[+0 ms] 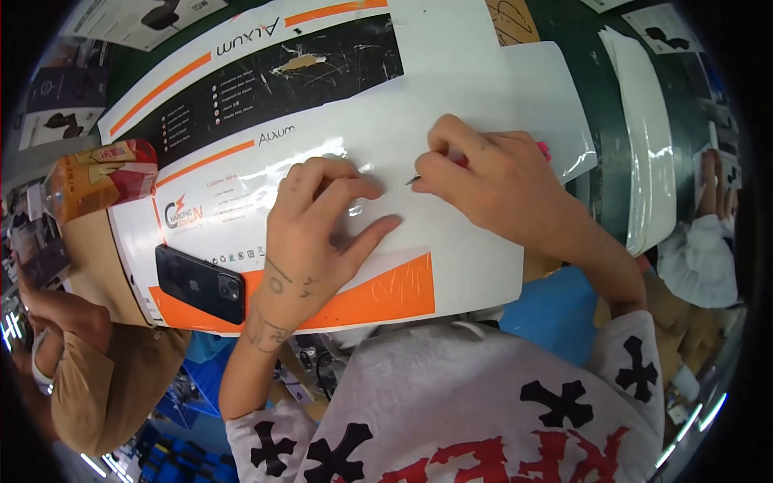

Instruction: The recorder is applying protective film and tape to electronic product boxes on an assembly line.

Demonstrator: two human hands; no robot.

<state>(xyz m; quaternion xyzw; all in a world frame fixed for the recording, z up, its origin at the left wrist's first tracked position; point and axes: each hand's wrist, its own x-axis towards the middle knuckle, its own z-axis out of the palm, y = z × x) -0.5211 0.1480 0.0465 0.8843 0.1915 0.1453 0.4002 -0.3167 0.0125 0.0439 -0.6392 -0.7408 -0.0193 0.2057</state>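
Note:
My right hand (491, 177) is closed around a slim pink tool (544, 150) with a thin dark pointed tip. The tip sticks out past the thumb and forefinger, close over the white board (475, 266). Most of the tool is hidden in the hand, so its exact kind cannot be made out. My left hand (314, 217) rests on the printed sheet to the left, fingers bent and thumb spread apart. Nothing shows between them. Small bright glints lie on the glossy surface near its fingertips.
A dark smartphone (200, 282) lies face down left of my left wrist. Farther left are an orange and red snack packet (105, 179) and a cardboard box (101, 262). White plastic sleeves (640, 153) lie at the right on the green table. Other people sit at both sides.

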